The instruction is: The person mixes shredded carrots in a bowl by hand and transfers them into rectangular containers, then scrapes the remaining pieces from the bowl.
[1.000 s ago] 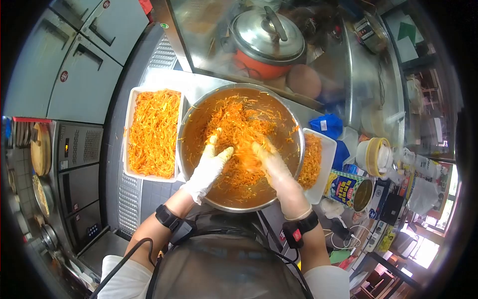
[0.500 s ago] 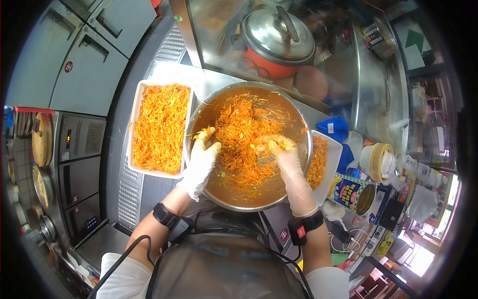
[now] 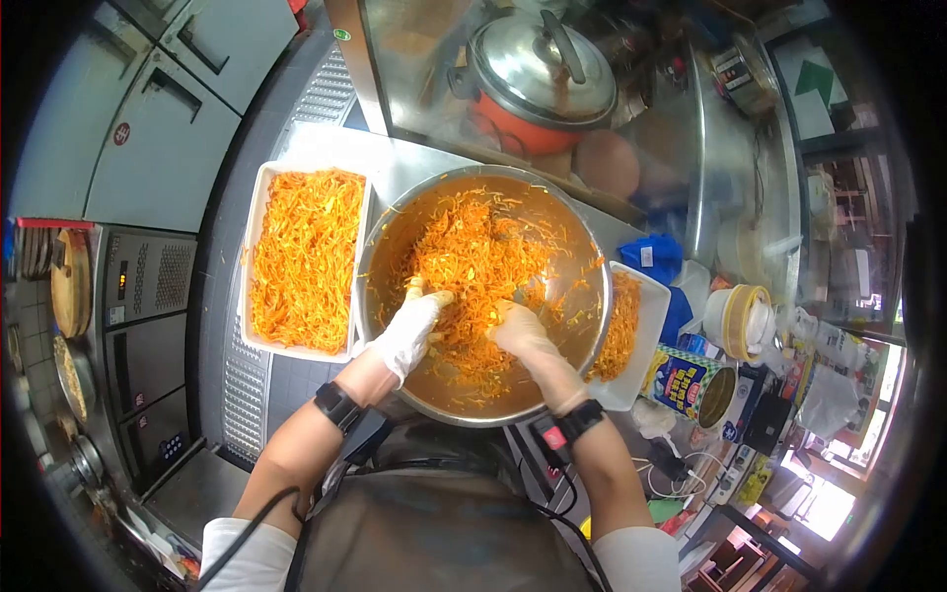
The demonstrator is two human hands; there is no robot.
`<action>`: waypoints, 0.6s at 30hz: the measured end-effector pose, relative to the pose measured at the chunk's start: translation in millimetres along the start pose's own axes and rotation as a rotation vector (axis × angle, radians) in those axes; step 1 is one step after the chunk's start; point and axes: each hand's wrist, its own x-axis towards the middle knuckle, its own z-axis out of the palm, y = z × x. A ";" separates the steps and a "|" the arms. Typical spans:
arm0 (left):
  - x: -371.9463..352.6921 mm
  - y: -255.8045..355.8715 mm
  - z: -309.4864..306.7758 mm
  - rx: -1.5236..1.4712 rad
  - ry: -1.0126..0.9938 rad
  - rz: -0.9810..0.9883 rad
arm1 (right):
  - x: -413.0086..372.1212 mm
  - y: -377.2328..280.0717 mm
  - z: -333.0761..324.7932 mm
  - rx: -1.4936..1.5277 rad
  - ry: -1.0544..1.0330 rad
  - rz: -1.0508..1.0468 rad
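Note:
A large steel bowl [image 3: 582,380] holds a heap of orange shredded food [image 3: 473,257]. My left hand [image 3: 414,321], in a clear glove, is inside the bowl at the heap's lower left, with shreds over its fingers. My right hand [image 3: 518,333], gloved too, reaches into the heap from the lower right, its fingertips buried in the shreds. Both hands are closed around food, with a small gap between them. Left of the bowl stands a white tray [image 3: 247,266] full of similar orange shreds. Another white tray [image 3: 646,345], partly hidden by the bowl, holds more shreds on the right.
Behind a clear panel is an orange pot with a glass lid [image 3: 543,69]. To the right are a blue cloth [image 3: 656,259], a colourful open can [image 3: 691,385], a round tub [image 3: 740,321] and cables [image 3: 681,479]. Steel cabinets [image 3: 158,128] stand at the left.
Both hands have moved inward, closer together and into the heap. The shreds are gathered higher and further left in the bowl. The view has shifted slightly.

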 end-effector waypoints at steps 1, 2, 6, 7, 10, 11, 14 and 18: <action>-2.1 1.7 -7.5 0.061 0.022 0.035 | 2.2 14.6 2.2 0.179 0.095 -0.159; -6.7 2.5 -13.2 0.123 0.042 0.062 | -13.9 5.8 -12.6 0.180 0.089 -0.153; -28.2 7.3 -13.0 0.225 0.111 0.341 | -48.6 0.5 -42.3 0.718 -0.045 -0.158; -23.8 -0.3 -15.0 0.275 0.089 0.460 | -49.7 1.9 -41.3 0.804 0.009 -0.213; -35.7 3.7 -4.6 0.280 -0.089 0.460 | -71.9 -20.2 -58.9 1.038 -0.151 -0.225; -38.7 2.7 -0.3 0.297 -0.135 0.455 | -68.5 -14.9 -53.6 1.039 -0.154 -0.225; -41.1 -2.3 -2.7 0.462 -0.131 0.452 | -59.2 -1.7 -40.0 0.749 -0.032 -0.456; -46.8 0.3 -0.5 0.648 -0.102 0.538 | -74.1 -23.5 -56.6 0.701 -0.015 -0.407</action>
